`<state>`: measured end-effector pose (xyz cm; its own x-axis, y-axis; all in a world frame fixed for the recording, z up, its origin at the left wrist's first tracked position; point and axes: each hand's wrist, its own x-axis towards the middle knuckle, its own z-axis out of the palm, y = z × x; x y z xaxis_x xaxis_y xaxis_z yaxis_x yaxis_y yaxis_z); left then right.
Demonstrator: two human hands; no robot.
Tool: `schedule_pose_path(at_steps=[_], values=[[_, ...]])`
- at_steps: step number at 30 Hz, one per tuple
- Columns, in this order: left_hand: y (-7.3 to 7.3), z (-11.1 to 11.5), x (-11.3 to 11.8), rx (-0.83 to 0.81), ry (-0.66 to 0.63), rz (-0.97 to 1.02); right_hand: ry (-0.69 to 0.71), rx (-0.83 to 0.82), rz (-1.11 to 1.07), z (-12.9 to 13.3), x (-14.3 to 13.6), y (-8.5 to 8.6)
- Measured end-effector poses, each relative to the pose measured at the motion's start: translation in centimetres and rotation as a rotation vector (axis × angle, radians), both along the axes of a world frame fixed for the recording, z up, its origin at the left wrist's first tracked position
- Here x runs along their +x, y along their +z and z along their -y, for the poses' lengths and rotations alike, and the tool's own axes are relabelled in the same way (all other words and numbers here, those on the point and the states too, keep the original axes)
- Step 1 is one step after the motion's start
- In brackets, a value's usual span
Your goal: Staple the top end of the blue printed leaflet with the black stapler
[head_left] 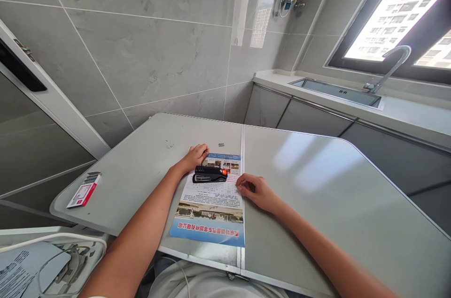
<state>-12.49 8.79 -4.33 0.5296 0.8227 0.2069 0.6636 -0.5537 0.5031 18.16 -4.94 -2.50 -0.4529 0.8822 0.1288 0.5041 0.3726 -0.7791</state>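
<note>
A printed flyer [211, 227] with blue bands and pictures lies flat on the folding table, its large text upside down to me. Across its upper part rests a black stapler [210, 174] with an orange patch at its right end. My left hand [197, 156] is closed at the flyer's far left corner, fingers curled together. At the right edge, my right hand [257, 191] pinches the sheet with thumb and forefinger; the exact contact is small to see. Neither hand touches the stapler. Short strips of staples [221, 144] lie just beyond the flyer.
The folding table [299, 223] has a metal seam down its middle. An opened red and white box [84, 192] sits at its left edge, and tiny dark bits [169, 144] lie farther back. A counter with a sink [338, 91] and faucet [391, 68] stands at right.
</note>
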Motion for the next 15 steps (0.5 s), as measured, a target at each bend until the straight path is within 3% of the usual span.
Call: schedule_pose_path(at_steps=[4, 9, 15], values=[[-0.1, 0.0, 0.0, -0.006, -0.003, 0.014, -0.018, 0.056, 0.022, 0.6, -0.8, -0.4], [0.3, 0.2, 0.0, -0.015, -0.015, 0.053, -0.208, 0.081, -0.011, 0.4, -0.8, -1.2], [1.0, 0.7, 0.4, -0.054, -0.025, 0.173, -0.161, 0.045, -0.006, -0.2, -0.3, -1.1]])
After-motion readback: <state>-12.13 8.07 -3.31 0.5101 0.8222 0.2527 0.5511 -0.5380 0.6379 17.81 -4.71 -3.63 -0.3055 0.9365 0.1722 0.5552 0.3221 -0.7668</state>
